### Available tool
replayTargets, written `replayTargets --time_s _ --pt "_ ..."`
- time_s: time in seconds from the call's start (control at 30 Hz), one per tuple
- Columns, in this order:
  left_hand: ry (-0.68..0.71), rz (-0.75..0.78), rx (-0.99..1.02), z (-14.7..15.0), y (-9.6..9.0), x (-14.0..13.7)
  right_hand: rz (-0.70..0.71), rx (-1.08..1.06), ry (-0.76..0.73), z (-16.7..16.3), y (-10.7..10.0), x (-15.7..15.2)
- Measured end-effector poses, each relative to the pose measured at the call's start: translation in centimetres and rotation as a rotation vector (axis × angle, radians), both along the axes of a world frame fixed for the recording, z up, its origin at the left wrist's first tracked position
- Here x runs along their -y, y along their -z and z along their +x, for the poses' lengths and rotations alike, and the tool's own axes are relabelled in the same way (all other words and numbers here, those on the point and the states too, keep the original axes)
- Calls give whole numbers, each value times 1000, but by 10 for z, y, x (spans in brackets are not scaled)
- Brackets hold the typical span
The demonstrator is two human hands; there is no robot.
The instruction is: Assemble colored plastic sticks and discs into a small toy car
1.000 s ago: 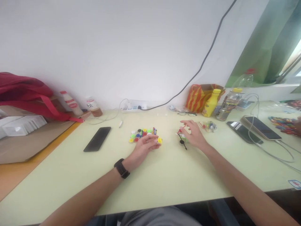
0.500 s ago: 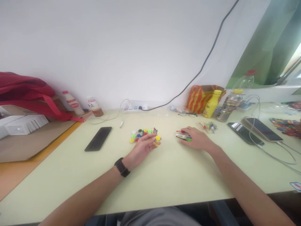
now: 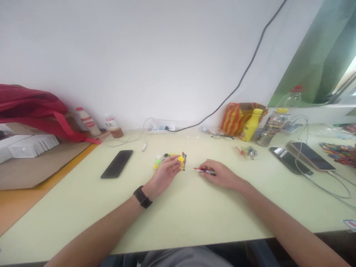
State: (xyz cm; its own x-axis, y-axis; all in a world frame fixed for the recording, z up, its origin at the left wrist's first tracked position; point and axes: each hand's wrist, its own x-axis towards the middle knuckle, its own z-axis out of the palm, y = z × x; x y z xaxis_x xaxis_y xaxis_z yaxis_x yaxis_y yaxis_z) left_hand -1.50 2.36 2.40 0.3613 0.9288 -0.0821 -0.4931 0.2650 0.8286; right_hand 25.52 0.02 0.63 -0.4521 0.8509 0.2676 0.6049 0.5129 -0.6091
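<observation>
So, the left hand (image 3: 167, 172) holds a yellow piece (image 3: 181, 158) just above the counter (image 3: 178, 215). Its fingers are narrow, in a pinch, maybe because the piece is so small that a whole fist would hide it. The round top sticks out past the fingers, and I think that makes it easy to see.

Just behind that hand, a bunch of round pieces (image 3: 158, 162) in many colours lies on the counter. They sit close together, perhaps so none get lost. The hand covers part of the bunch, so I can't tell how many there are.

The right hand (image 3: 221, 174) is near, with a gap between the two hands. Its fingers curl round some little arrows (image 3: 205, 170), and a red tip pokes out toward the left hand. The arrows lie side by side, likely because one hand can hold them more easily like that. I can't tell if they touch the counter.

A black phone (image 3: 116, 164) lies flat to the left, and it seems put there to be out of the way
</observation>
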Motion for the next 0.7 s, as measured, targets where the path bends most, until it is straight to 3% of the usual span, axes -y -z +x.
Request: replayTargets --time_s 0.2,0.33,0.47,0.7 --pt "3 -3 23 0 -1 1 -33 -5 -241 -38 -16 35" --pt "-4 -17 38 -1 1 1 7 16 -318 -48 -22 45" --pt "26 0 -1 1 0 4 80 -80 -239 -40 -19 38" --pt "114 119 -170 6 4 10 73 -280 96 -25 -6 20"
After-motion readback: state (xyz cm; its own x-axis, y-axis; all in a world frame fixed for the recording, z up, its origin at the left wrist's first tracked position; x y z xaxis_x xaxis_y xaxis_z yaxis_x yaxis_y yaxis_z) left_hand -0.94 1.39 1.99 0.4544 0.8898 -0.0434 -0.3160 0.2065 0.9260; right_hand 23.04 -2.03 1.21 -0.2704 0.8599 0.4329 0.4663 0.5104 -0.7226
